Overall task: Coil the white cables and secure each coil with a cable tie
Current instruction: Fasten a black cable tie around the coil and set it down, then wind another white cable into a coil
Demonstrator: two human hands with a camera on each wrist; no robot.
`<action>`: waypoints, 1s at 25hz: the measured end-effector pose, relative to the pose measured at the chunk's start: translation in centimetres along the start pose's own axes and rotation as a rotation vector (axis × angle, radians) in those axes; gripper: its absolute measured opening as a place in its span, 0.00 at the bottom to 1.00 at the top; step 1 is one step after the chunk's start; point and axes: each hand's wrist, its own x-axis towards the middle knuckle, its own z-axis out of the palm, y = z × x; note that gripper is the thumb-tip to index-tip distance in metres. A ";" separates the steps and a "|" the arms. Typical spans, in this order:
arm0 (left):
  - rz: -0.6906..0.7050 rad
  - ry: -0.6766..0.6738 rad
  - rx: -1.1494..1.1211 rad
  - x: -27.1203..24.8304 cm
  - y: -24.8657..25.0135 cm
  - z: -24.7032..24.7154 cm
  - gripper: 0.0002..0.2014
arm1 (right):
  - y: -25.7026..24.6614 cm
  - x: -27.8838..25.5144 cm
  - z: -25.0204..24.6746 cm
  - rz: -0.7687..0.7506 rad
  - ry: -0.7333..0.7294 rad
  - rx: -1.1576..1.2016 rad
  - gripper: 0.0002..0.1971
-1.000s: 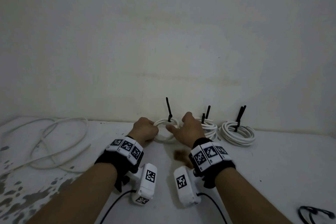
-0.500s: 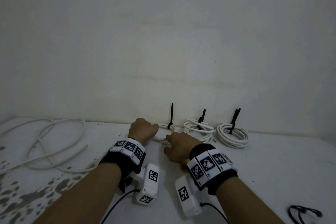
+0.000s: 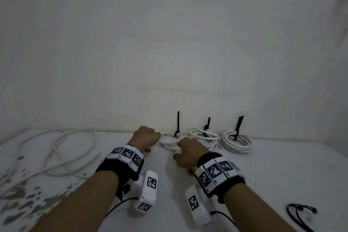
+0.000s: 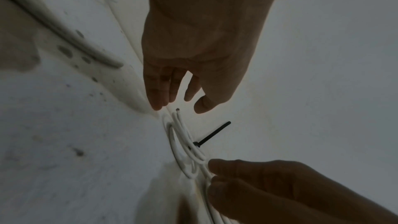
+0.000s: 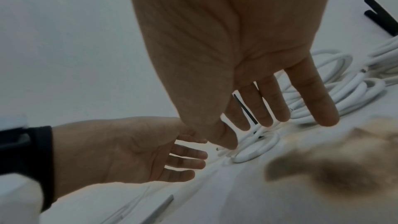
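Three white cable coils lie in a row against the wall, each bound by a black cable tie. The left coil (image 3: 170,140) (image 4: 181,142) (image 5: 256,151) carries an upright tie (image 3: 178,124) (image 4: 213,134). My left hand (image 3: 146,138) (image 4: 181,106) hovers at its left end, fingers straight, holding nothing. My right hand (image 3: 188,151) (image 5: 254,130) is spread over the coil's near right side with straight fingers, at most touching it. The middle coil (image 3: 204,134) and the right coil (image 3: 237,141) lie untouched.
A long loose white cable (image 3: 62,149) sprawls on the stained white table (image 3: 282,165) at the left. Spare black cable ties (image 3: 301,214) lie at the near right. The wall stands directly behind the coils.
Both hands held the left coil a second ago. They have let go, and the right hand has drawn back toward me while the coil rests by the wall.
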 end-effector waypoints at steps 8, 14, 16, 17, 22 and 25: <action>0.050 0.060 0.051 -6.5 0.5 -6.7 0.13 | -4.9 -3.5 -2.4 -0.102 0.074 0.074 0.16; -0.052 0.177 0.051 -11.0 -5.7 -16.9 0.12 | -13.3 -5.0 -0.8 -0.285 -0.098 -0.020 0.16; -0.114 0.203 0.046 -12.5 -8.1 -20.0 0.13 | -16.2 -4.9 0.4 -0.344 -0.149 -0.047 0.18; -0.137 0.209 0.042 -13.1 -9.1 -21.3 0.13 | -17.5 -4.8 1.0 -0.365 -0.170 -0.059 0.19; -0.178 0.224 0.030 -15.0 -12.8 -25.5 0.12 | -22.5 -3.2 4.2 -0.418 -0.206 -0.105 0.27; -0.174 0.223 0.039 -14.8 -13.9 -26.4 0.13 | -23.8 -2.1 6.1 -0.424 -0.190 -0.164 0.29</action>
